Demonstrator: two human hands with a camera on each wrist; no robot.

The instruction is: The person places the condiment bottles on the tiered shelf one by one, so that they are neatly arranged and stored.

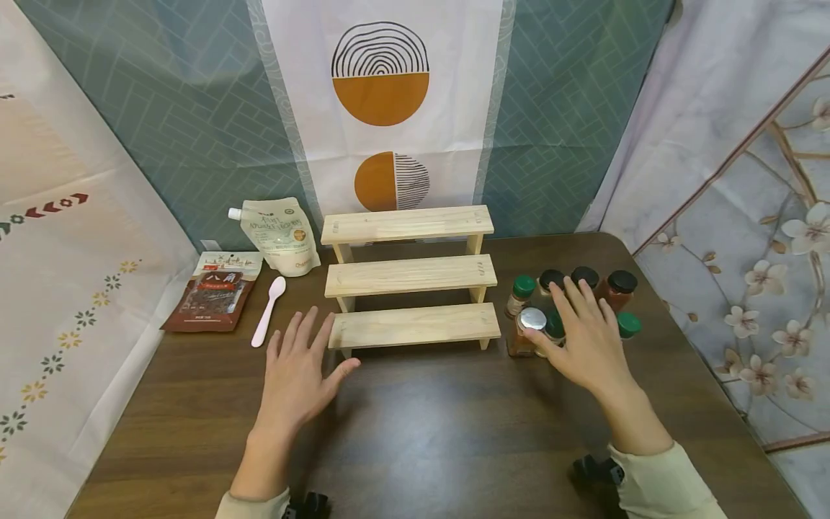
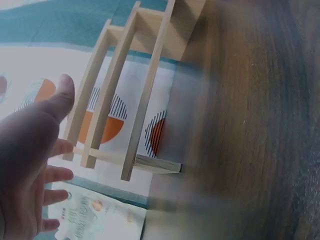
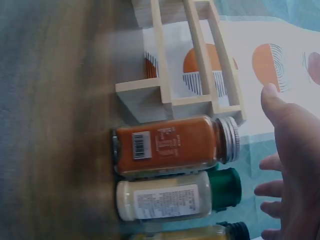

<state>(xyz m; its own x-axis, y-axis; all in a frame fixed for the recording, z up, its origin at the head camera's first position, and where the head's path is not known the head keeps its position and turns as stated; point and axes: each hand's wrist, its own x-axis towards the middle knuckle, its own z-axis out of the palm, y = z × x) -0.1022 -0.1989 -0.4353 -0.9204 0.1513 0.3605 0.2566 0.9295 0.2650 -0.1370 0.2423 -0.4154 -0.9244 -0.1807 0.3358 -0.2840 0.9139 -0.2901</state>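
Observation:
A three-step wooden rack point(image 1: 415, 326) stands at the middle of the table's back. Beside its lower left end, the left hand point(image 1: 295, 386) hovers with spread fingers, holding nothing; in the left wrist view that hand point(image 2: 30, 160) is at the left of the rack point(image 2: 145, 105). The right hand point(image 1: 586, 342), fingers spread and empty, is over a group of spice jars right of the rack. One jar has a silver lid point(image 1: 533, 318); others have green or black lids. In the right wrist view, the orange-filled jar point(image 3: 170, 145) lies nearest the rack, with the hand point(image 3: 297, 160) above the lids.
At the back left are a white spouted pouch point(image 1: 285, 238), a dark red packet point(image 1: 214, 295) and a white spoon point(image 1: 268, 313). Patterned cloth point(image 1: 558, 94) hangs behind the dark wooden table point(image 1: 441, 447), with more cloth at both sides.

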